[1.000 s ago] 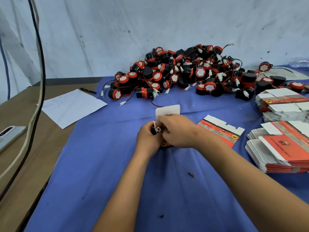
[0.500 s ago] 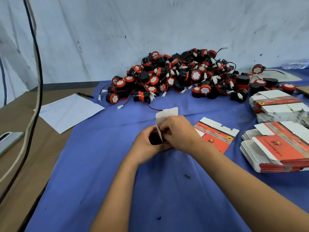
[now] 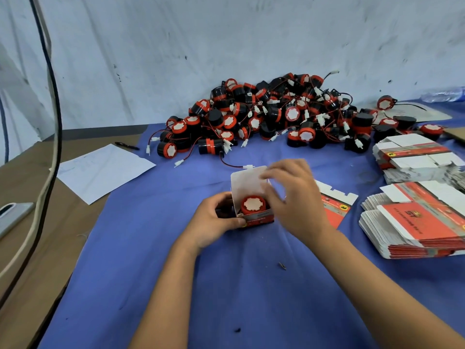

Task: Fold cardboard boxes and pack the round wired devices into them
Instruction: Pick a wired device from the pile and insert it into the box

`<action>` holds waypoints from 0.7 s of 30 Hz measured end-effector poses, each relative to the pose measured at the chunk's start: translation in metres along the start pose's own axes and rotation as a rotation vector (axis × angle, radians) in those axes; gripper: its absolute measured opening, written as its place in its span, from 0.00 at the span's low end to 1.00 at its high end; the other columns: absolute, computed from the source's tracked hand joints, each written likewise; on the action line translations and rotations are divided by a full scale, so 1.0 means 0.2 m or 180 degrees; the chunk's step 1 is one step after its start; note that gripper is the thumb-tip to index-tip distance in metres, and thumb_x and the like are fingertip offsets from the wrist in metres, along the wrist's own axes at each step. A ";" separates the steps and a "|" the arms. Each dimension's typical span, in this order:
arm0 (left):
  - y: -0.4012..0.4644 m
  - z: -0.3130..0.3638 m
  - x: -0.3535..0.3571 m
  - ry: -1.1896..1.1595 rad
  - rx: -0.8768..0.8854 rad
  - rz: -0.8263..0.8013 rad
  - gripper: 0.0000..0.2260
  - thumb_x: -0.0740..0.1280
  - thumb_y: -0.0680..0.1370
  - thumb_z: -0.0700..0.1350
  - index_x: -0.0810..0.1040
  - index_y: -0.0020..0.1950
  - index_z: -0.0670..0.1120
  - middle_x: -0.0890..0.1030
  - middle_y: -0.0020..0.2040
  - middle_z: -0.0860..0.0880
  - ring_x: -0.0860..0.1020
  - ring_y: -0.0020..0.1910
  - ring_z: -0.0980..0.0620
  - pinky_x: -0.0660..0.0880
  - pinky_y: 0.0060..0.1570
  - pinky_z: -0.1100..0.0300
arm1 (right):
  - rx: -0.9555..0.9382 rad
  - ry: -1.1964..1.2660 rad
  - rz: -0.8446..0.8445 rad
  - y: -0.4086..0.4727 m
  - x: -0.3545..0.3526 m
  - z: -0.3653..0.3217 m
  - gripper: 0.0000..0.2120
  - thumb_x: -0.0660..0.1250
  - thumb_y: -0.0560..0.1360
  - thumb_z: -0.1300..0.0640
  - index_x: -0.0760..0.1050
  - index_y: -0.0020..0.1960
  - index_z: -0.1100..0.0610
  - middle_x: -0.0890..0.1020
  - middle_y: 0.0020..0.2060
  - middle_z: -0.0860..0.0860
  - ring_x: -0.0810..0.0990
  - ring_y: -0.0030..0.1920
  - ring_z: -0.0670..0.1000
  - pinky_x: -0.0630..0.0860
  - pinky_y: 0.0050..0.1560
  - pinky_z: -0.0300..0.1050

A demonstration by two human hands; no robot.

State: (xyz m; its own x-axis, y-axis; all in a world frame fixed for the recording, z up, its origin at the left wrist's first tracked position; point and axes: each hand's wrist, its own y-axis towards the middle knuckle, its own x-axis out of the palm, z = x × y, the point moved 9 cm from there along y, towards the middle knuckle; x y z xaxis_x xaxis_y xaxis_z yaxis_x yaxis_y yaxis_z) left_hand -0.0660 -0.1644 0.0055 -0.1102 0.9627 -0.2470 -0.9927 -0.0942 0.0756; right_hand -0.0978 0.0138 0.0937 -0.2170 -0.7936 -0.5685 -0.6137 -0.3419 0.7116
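Holding the small red cardboard box [image 3: 254,217] steady on the blue cloth [image 3: 176,285], the left hand [image 3: 216,222] curled round its near left corner, thumb along the printed front. The right hand [image 3: 294,197] hovered over the box's right side, blurred, its fingers loosely bent near the raised white lid flap [image 3: 247,180]; whether they actually pinched the flap I could not tell. One round device [image 3: 252,204] already sat inside, its red rim and white scalloped face showing upward. So this box looked formed and filled, with only the lid left to tuck, and it was the one assembled box in view.

Just beside the right wrist lay a flat box blank [image 3: 334,207], glossy red print with plain white notched tabs. Further right, two stacks of flattened blanks [image 3: 415,222] stood thick and squared off, thin card with pale raw edges. Beyond, against the scuffed pale wall, a big tangled heap of devices [image 3: 276,117] waited: squat black plastic cylinders with red caps, thin red and black wires and white plug ends. By that heap, most of the packing seemed still ahead. On the bare brown table at far left rested a sheet of paper [image 3: 100,170] and a pen [image 3: 127,146].
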 end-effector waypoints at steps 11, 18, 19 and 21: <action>-0.01 -0.11 0.05 -0.1499 -0.0802 0.0087 0.13 0.67 0.83 0.42 0.81 0.66 0.42 0.86 0.52 0.46 0.81 0.41 0.54 0.76 0.35 0.64 | 0.1901 0.2004 -0.0739 -0.21 0.28 0.32 0.09 0.72 0.79 0.57 0.80 0.57 0.47 0.85 0.51 0.45 0.85 0.45 0.44 0.80 0.38 0.40; 0.03 -0.09 0.04 -0.0814 -0.0396 0.0921 0.11 0.70 0.78 0.32 0.85 0.52 0.47 0.87 0.47 0.46 0.85 0.42 0.50 0.80 0.34 0.57 | 0.1258 0.2351 -0.1142 -0.21 0.29 0.23 0.13 0.66 0.79 0.63 0.77 0.60 0.49 0.81 0.50 0.55 0.75 0.38 0.66 0.72 0.38 0.52; 0.03 -0.08 0.03 -0.0719 -0.0318 0.1041 0.15 0.68 0.77 0.29 0.86 0.50 0.49 0.87 0.47 0.47 0.86 0.44 0.48 0.81 0.37 0.55 | 0.1252 0.2426 -0.1300 -0.22 0.31 0.22 0.12 0.67 0.78 0.58 0.78 0.60 0.48 0.80 0.52 0.54 0.75 0.38 0.63 0.72 0.37 0.50; 0.02 -0.05 0.02 -0.0493 -0.0202 0.1107 0.21 0.65 0.74 0.26 0.86 0.46 0.52 0.88 0.47 0.49 0.85 0.46 0.48 0.80 0.37 0.58 | 0.1295 0.2600 -0.1414 -0.24 0.32 0.20 0.10 0.71 0.76 0.48 0.81 0.57 0.47 0.78 0.60 0.48 0.78 0.41 0.58 0.76 0.35 0.47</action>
State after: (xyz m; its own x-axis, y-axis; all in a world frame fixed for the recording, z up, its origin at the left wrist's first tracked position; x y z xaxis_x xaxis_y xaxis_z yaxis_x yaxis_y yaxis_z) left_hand -0.0702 -0.1632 -0.0054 -0.4369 0.8970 -0.0678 -0.8990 -0.4327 0.0681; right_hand -0.1133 0.0003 0.0075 0.5855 -0.7898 -0.1829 -0.7576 -0.6133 0.2233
